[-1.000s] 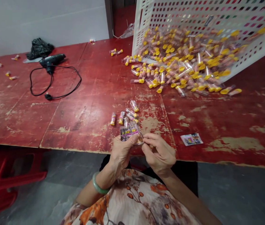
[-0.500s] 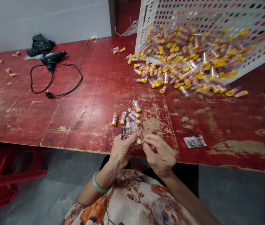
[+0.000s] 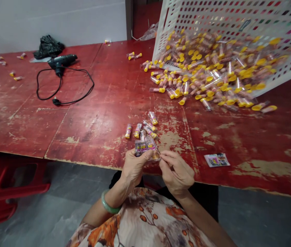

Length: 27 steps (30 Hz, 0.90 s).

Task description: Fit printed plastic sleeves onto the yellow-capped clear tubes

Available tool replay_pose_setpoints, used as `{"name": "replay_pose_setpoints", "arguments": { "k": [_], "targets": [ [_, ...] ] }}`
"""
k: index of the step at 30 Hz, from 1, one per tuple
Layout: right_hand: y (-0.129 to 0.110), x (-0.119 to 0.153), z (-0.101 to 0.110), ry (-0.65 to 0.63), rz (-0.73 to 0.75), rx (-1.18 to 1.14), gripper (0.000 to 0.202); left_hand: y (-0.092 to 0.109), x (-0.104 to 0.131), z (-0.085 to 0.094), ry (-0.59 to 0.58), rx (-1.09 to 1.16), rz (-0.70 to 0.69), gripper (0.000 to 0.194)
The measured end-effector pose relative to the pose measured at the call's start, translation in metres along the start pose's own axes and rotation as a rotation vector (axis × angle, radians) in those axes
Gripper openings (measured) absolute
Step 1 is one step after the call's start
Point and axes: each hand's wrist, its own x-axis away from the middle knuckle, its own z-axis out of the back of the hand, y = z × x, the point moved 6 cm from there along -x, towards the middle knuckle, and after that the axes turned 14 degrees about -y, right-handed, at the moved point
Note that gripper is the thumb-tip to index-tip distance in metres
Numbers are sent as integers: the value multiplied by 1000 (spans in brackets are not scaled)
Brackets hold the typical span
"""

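Note:
Near the table's front edge, my left hand (image 3: 135, 165) is closed on a flat bundle of printed plastic sleeves (image 3: 144, 146), thumb on top. The fingertips of my right hand (image 3: 177, 170) pinch the right edge of the same sleeves. Whether a single sleeve is parted from the bundle there is too small to tell. Just beyond lie several small tubes with printed wrapping (image 3: 138, 130) and yellow ends. Another small pile of printed sleeves (image 3: 216, 160) rests on the table to the right of my right hand.
A white perforated basket (image 3: 159, 41) lies tipped at the back right, yellow-capped clear tubes (image 3: 186, 87) spilling from it onto the worn red table (image 3: 109, 85). A black heat gun (image 3: 62, 61) with its cord and a black plastic bag (image 3: 49, 47) sit back left. A red stool (image 3: 24, 188) stands lower left.
The view has shifted slightly, so the table's things appear a little further right. Both hands keep their hold on the sleeves, with hardly any visible movement.

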Motion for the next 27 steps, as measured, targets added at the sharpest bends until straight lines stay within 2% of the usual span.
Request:
{"name": "replay_pose_setpoints", "arguments": {
  "k": [8, 14, 17, 22, 27],
  "targets": [
    [6, 2, 3, 38, -102, -106, 21, 2, 0, -2, -50, 15, 92, 30],
    [9, 2, 3, 25, -155, -125, 15, 1, -4, 0, -41, -7, 121, 34],
    [7, 0, 3, 15, -128, -92, 15, -1, -4, -1, -30, 8, 138, 33],
    [-4, -2, 1, -4, 3, 29, 21, -1, -3, -2, -44, 36, 145, 30],
    [-5, -1, 1, -1, 11, 40, 20, -1, -3, 0, -71, 37, 146, 31]
  ]
}}
